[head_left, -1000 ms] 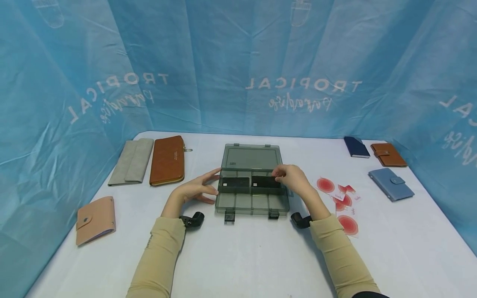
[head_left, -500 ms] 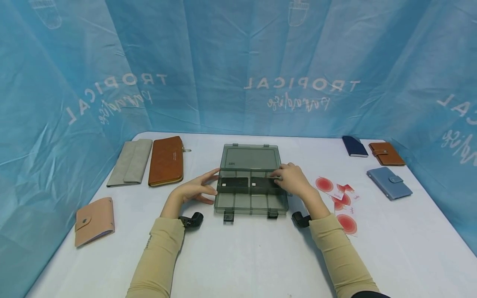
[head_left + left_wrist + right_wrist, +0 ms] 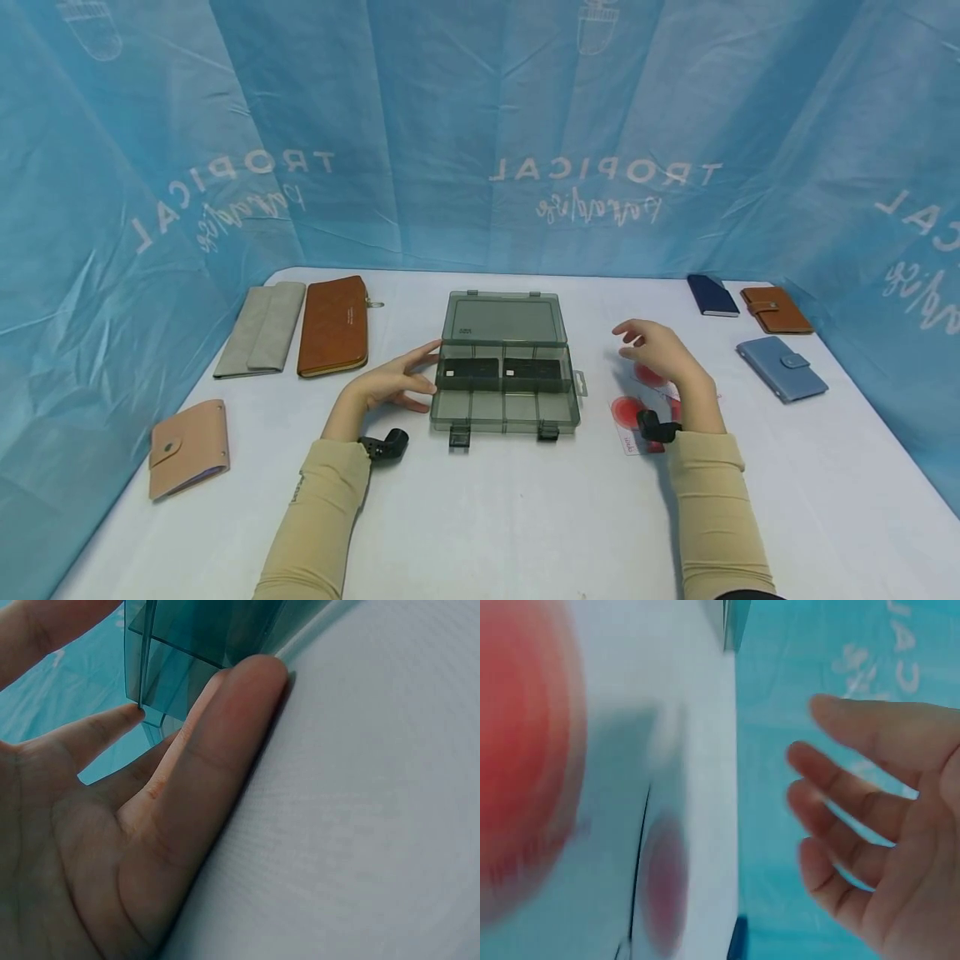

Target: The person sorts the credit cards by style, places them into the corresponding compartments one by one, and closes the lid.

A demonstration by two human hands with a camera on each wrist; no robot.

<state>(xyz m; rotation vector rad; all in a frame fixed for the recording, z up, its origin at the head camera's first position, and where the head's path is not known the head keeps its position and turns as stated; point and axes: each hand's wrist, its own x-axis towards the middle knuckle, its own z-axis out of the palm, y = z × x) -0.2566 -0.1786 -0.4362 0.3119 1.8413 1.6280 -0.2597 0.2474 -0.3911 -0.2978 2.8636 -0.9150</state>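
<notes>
Two bare hands over a white cloth-covered bench (image 3: 495,517), long beige sleeves on both arms. Left hand (image 3: 390,385) has straight fingers spread, tips touching the left side wall of a smoky translucent plastic organizer box (image 3: 504,410); the left wrist view shows a fingertip (image 3: 135,714) against the box's thin hard corner edge and the little finger lying on the finely woven cloth. Box sits at bench centre, rectangular, lid (image 3: 504,318) hinged back and standing up, divided compartments inside, two latches on the front edge. Two flat black rectangular cards (image 3: 501,369) lie side by side in the back row of compartments. Right hand (image 3: 663,354) hovers well apart from the box on its right, fingers loose and spread, holding nothing, above glossy white cards with red round spots (image 3: 628,412) scattered on the cloth; right wrist view is blurred, red spots just visible. Far left: grey felt-like long wallet (image 3: 262,337) beside a brown leather long wallet (image 3: 333,325), a pink snap card holder (image 3: 187,446) nearer the front. Far right: navy card holder (image 3: 712,295), brown snap wallet (image 3: 776,309), blue snap wallet (image 3: 780,368). Wrinkled blue fabric backdrop (image 3: 480,125) printed "TROPICAL" in white wraps three sides.
</notes>
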